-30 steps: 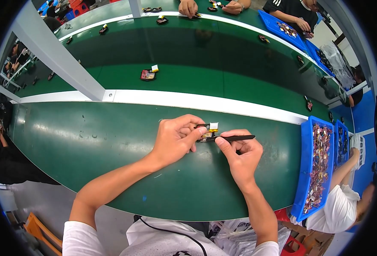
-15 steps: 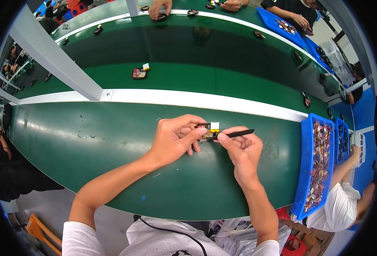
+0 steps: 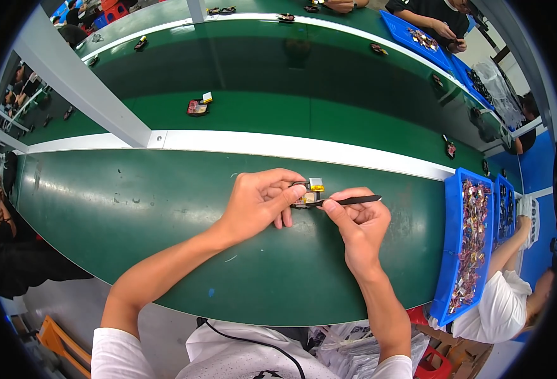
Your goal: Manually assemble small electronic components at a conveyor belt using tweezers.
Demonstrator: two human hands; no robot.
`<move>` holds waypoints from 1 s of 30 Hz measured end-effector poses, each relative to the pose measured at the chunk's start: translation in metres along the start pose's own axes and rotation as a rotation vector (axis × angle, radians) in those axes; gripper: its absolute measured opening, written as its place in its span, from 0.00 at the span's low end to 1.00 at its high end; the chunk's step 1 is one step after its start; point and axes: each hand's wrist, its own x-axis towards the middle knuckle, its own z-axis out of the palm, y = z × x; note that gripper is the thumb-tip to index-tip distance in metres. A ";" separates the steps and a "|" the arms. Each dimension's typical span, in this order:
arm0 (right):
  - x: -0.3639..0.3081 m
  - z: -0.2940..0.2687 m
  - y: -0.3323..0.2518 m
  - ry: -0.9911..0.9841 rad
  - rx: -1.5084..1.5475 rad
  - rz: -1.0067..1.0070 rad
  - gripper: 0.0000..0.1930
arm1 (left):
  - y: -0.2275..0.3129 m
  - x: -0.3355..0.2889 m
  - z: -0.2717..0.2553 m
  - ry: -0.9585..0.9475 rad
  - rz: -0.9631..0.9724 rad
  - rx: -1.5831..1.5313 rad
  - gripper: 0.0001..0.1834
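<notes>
Over the green worktop [image 3: 165, 208], my left hand [image 3: 259, 202] is closed around a small black electronic casing [image 3: 306, 201] with a circuit board inside. A small silver-white battery with a yellow edge [image 3: 317, 184] sticks up from the casing's far side. Black tweezers [image 3: 357, 199] are pinched in my right hand [image 3: 361, 228], lying nearly level. Their tips reach into the casing's right side, and what they touch is too small to make out. My left thumb hides part of the board.
Beyond a white rail [image 3: 291, 146], a green conveyor belt [image 3: 278, 117] carries similar casings, one [image 3: 197, 107] with its battery out. At right stands a blue bin [image 3: 450, 252] of small parts. A grey post [image 3: 82, 82] rises at left. Other people work around the line.
The tweezers have shifted slightly right and tilted nearer level, their tips still at the casing. Casings on the belt have moved left. A person's hand at the far rail has gone.
</notes>
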 end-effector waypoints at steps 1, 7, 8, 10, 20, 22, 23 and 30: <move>0.000 0.000 0.002 -0.001 0.000 0.001 0.06 | -0.001 0.000 -0.001 -0.011 -0.014 -0.017 0.13; -0.004 0.006 0.004 0.043 -0.154 -0.265 0.05 | 0.001 0.002 -0.003 -0.027 -0.028 -0.055 0.14; -0.004 0.006 0.004 0.047 -0.211 -0.314 0.05 | 0.000 0.002 -0.004 -0.025 -0.028 -0.055 0.14; -0.004 0.007 0.005 0.050 -0.269 -0.362 0.05 | -0.001 0.001 -0.005 -0.036 -0.025 -0.053 0.14; -0.002 0.006 0.006 0.001 -0.313 -0.413 0.05 | -0.001 0.000 -0.004 -0.023 -0.008 -0.060 0.12; -0.002 0.006 0.006 -0.004 -0.318 -0.416 0.05 | -0.002 0.000 -0.005 -0.028 -0.002 -0.063 0.12; -0.002 0.006 0.005 -0.007 -0.327 -0.428 0.05 | -0.002 0.000 -0.005 -0.028 -0.002 -0.063 0.12; -0.001 0.007 0.005 -0.029 -0.350 -0.473 0.05 | -0.002 0.000 -0.007 -0.029 0.013 -0.070 0.12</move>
